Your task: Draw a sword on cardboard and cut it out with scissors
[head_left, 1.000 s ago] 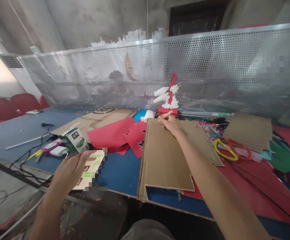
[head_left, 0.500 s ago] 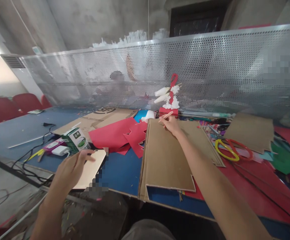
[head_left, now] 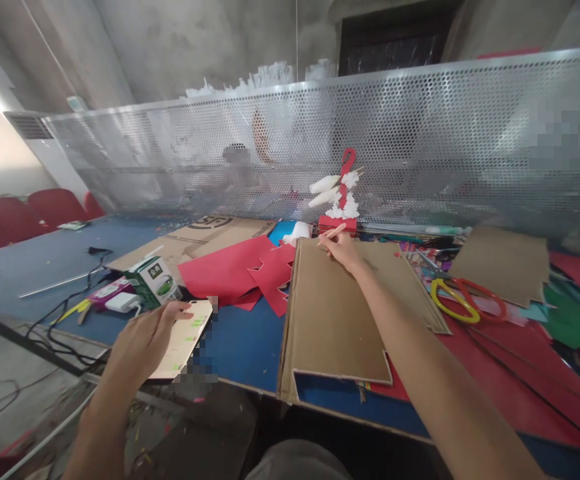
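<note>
In the head view my right hand is closed in a writing grip around a pale pencil. Its lower end points down at the far left corner of a brown cardboard piece, where the hand rests. My left hand is over a phone at the table's front edge, fingers stretched forward and a fingertip on or just above the lit screen. The screen shows a pale page with green marks. Part of the phone is hidden by the hand and by blurring.
Red paper sheets lie left of the cardboard, near a green carton and a white charger. Yellow-and-orange-handled scissors lie to the right. Behind stand a red-and-white paper craft and a perforated metal panel.
The phone screen has gone from a blank pale page to one with green marks. My left hand has shifted very slightly; my right hand stays in place with the pencil.
</note>
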`<state>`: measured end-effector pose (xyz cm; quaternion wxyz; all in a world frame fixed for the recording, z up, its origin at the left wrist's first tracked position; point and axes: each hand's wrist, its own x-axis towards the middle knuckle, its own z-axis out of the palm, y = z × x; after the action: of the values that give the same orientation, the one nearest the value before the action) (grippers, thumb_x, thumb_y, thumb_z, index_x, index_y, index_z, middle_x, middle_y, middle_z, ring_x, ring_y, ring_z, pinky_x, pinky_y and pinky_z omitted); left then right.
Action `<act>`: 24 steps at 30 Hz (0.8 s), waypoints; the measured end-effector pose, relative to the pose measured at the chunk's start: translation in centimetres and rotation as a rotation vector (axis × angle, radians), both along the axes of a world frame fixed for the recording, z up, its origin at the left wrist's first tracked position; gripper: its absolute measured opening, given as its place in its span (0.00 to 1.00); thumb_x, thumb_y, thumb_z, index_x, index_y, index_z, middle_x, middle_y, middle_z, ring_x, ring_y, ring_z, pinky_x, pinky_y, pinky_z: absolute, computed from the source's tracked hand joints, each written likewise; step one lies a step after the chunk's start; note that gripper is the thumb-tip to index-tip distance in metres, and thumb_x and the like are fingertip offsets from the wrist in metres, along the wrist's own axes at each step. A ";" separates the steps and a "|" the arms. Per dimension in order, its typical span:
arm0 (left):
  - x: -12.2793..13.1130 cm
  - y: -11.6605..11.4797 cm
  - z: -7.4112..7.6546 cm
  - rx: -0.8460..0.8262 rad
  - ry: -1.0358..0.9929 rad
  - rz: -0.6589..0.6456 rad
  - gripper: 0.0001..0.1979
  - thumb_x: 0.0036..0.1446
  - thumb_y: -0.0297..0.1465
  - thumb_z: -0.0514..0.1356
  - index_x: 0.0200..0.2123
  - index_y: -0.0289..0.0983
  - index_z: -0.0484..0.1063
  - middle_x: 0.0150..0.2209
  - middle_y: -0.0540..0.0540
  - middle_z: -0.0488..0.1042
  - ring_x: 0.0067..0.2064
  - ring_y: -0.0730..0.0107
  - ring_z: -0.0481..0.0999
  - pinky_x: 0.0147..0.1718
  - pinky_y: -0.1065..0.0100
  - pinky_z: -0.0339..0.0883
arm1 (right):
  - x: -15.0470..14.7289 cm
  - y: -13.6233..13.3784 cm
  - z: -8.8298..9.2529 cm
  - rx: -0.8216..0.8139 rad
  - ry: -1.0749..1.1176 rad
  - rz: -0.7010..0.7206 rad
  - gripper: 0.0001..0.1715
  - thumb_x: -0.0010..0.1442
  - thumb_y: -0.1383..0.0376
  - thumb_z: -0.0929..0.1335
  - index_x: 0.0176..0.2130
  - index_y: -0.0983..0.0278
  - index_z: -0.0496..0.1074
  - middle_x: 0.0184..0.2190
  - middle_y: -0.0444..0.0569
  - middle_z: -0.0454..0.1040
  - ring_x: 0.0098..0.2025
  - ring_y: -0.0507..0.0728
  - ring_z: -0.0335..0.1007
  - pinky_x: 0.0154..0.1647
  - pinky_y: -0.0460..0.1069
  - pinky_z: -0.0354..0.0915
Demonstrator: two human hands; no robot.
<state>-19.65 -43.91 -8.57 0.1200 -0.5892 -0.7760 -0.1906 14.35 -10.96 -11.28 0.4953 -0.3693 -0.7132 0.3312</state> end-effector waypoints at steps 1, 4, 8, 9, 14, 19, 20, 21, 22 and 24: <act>0.2 0.0 0.2 -0.006 -0.057 0.037 0.27 0.69 0.41 0.41 0.40 0.44 0.80 0.40 0.48 0.86 0.48 0.60 0.83 0.46 0.65 0.71 | 0.0 0.0 0.0 0.001 0.000 0.002 0.16 0.63 0.54 0.69 0.35 0.65 0.76 0.33 0.51 0.81 0.20 0.51 0.70 0.20 0.44 0.64; 0.5 -0.1 0.9 0.009 -0.229 0.145 0.30 0.68 0.46 0.40 0.33 0.42 0.80 0.37 0.44 0.86 0.46 0.56 0.83 0.46 0.62 0.71 | -0.1 0.2 -0.2 0.002 0.000 0.008 0.16 0.62 0.54 0.69 0.35 0.64 0.75 0.33 0.51 0.81 0.20 0.51 0.70 0.20 0.44 0.64; 0.8 -0.1 1.3 -0.035 -0.199 0.037 0.28 0.67 0.44 0.40 0.39 0.44 0.80 0.47 0.47 0.85 0.52 0.56 0.81 0.49 0.62 0.69 | -0.1 0.3 -0.2 0.004 -0.002 0.014 0.16 0.62 0.54 0.69 0.35 0.64 0.75 0.32 0.51 0.80 0.20 0.51 0.70 0.20 0.44 0.64; 0.9 0.0 1.3 -0.056 -0.186 0.019 0.28 0.66 0.44 0.41 0.41 0.44 0.80 0.47 0.47 0.85 0.53 0.56 0.81 0.50 0.62 0.69 | -0.1 0.2 -0.2 0.004 -0.002 0.016 0.16 0.62 0.54 0.69 0.35 0.64 0.75 0.32 0.51 0.80 0.20 0.51 0.70 0.20 0.44 0.64; 1.0 0.1 1.2 -0.054 -0.252 0.115 0.32 0.66 0.49 0.40 0.37 0.41 0.81 0.35 0.44 0.85 0.44 0.56 0.83 0.42 0.64 0.70 | 0.0 -0.2 0.1 -0.006 -0.002 0.012 0.15 0.62 0.55 0.69 0.35 0.65 0.75 0.31 0.50 0.80 0.20 0.51 0.70 0.21 0.44 0.64; 0.8 0.1 0.9 -0.074 -0.222 0.068 0.29 0.67 0.47 0.41 0.42 0.43 0.80 0.47 0.46 0.85 0.54 0.55 0.80 0.51 0.63 0.68 | 0.0 -0.3 0.2 -0.014 0.001 0.011 0.14 0.63 0.56 0.69 0.36 0.65 0.75 0.30 0.50 0.79 0.20 0.51 0.69 0.20 0.44 0.63; 0.6 0.1 0.9 -0.077 -0.233 0.083 0.29 0.67 0.47 0.41 0.42 0.43 0.80 0.46 0.46 0.85 0.55 0.55 0.79 0.53 0.63 0.67 | 0.0 -0.3 0.2 -0.016 0.001 0.012 0.14 0.63 0.56 0.69 0.36 0.65 0.75 0.29 0.50 0.79 0.20 0.51 0.69 0.20 0.44 0.63; 0.5 0.1 0.8 -0.075 -0.250 0.104 0.30 0.67 0.47 0.41 0.41 0.42 0.80 0.43 0.46 0.85 0.54 0.55 0.80 0.53 0.63 0.67 | -0.1 -0.3 0.3 -0.019 0.000 0.015 0.14 0.63 0.57 0.68 0.36 0.65 0.75 0.29 0.50 0.79 0.20 0.51 0.70 0.21 0.44 0.64; 0.4 0.1 0.7 -0.069 -0.269 0.122 0.30 0.67 0.48 0.40 0.38 0.42 0.80 0.41 0.45 0.86 0.52 0.56 0.81 0.52 0.63 0.68 | -0.1 -0.3 0.3 -0.022 -0.001 0.018 0.14 0.63 0.57 0.68 0.36 0.65 0.76 0.29 0.49 0.79 0.20 0.51 0.70 0.21 0.44 0.64; 0.2 0.0 0.6 -0.046 -0.281 0.111 0.31 0.67 0.47 0.40 0.35 0.41 0.80 0.43 0.45 0.85 0.50 0.57 0.81 0.50 0.64 0.68 | -0.1 -0.3 0.3 -0.027 -0.003 0.022 0.14 0.63 0.57 0.68 0.36 0.65 0.76 0.29 0.50 0.79 0.21 0.51 0.70 0.21 0.43 0.65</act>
<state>-19.45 -43.88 -7.94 0.0071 -0.5157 -0.8205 -0.2464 14.28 -11.25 -11.02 0.4856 -0.3683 -0.7135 0.3456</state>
